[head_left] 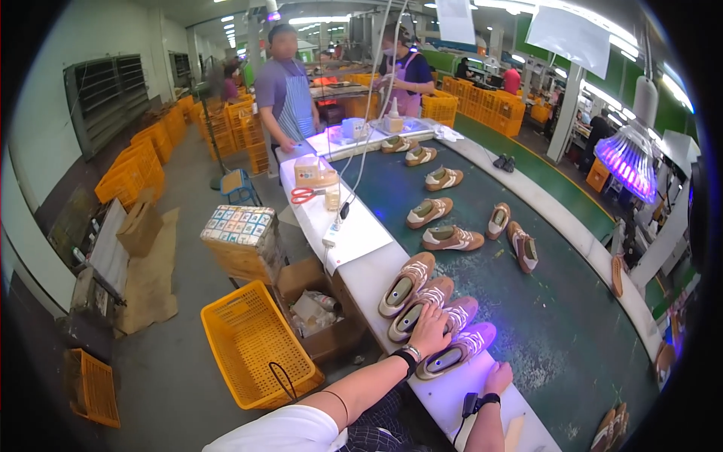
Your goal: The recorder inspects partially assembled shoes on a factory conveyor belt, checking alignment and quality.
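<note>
Four sneakers stand in a slanting row at the bench edge: a far brown sneaker (407,284), a second sneaker (407,320), a third sneaker (462,311) and a near sneaker (461,349) tinted violet by lamp light. My left hand (431,331) reaches over the second and third ones, its fingers bent round the third sneaker's opening, which it partly covers. Beside the near sneaker's toe, my right hand (498,377) rests loosely curled, with nothing visible in it. A black strap with a small dark device (471,404) circles my right wrist.
More sneakers (453,238) lie along the green belt (557,316). On the white ledge are red scissors (307,195) and a box (310,172). A yellow crate (252,339) and a cardboard box (331,339) stand left. Two people work beyond; a lamp (629,162) hangs right.
</note>
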Demonstrator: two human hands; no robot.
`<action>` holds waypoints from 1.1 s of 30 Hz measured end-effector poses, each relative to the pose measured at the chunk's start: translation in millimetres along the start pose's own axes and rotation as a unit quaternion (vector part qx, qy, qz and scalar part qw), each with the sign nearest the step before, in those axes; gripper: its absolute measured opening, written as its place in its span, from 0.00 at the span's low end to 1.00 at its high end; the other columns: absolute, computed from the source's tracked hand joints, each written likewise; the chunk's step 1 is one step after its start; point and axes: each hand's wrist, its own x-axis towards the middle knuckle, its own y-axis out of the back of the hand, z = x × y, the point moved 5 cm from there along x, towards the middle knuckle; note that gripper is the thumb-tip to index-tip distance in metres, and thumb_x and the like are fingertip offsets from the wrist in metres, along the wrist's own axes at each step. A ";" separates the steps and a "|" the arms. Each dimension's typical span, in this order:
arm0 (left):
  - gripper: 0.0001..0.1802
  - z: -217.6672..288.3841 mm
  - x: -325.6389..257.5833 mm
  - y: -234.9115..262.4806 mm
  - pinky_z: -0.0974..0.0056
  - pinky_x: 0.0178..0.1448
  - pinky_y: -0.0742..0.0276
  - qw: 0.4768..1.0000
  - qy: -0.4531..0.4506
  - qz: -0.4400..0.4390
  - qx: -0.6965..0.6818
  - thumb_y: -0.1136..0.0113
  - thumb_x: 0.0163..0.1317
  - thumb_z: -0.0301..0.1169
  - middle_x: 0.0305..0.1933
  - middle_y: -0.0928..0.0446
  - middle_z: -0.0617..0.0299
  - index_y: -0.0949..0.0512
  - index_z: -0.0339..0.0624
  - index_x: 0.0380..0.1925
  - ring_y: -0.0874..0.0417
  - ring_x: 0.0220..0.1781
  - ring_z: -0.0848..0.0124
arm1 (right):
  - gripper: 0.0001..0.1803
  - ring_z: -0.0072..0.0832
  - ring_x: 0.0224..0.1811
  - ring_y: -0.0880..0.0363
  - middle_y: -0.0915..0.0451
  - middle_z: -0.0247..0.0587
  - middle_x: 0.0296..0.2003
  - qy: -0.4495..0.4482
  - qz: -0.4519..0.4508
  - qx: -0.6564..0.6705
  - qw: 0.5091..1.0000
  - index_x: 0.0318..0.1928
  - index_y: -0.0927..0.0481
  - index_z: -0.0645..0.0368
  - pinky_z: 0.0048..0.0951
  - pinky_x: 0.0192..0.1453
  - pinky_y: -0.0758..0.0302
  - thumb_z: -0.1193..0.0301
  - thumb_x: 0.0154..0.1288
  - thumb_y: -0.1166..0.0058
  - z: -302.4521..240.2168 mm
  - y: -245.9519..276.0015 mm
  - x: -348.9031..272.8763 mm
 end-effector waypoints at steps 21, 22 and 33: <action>0.28 -4.5 -2.2 -2.0 0.49 0.74 0.55 0.999 0.011 -0.019 -0.029 0.41 0.48 0.37 0.55 0.28 0.41 0.27 0.31 0.48 0.39 0.67 0.48 | 0.10 0.51 0.38 0.23 0.23 0.54 0.32 -0.080 -0.051 -0.053 0.994 0.29 0.25 0.63 0.50 0.44 0.29 0.68 0.55 0.52 3.2 -2.0 4.6; 0.27 -6.1 -4.1 -1.0 0.49 0.74 0.55 0.999 0.014 -0.023 -0.024 0.41 0.48 0.37 0.55 0.28 0.41 0.27 0.31 0.48 0.39 0.67 0.48 | 0.12 0.52 0.41 0.23 0.22 0.56 0.35 -0.097 -0.081 -0.039 0.991 0.32 0.25 0.64 0.49 0.47 0.29 0.66 0.56 0.53 4.6 -4.9 5.4; 0.23 -14.1 -9.9 2.0 0.49 0.73 0.52 0.999 0.007 0.033 -0.043 0.44 0.46 0.34 0.48 0.27 0.41 0.26 0.29 0.41 0.36 0.63 0.47 | 0.29 0.57 0.48 0.24 0.22 0.65 0.41 -0.068 -0.267 -0.066 0.959 0.44 0.20 0.69 0.49 0.54 0.30 0.53 0.62 0.59 -0.1 -16.3 16.8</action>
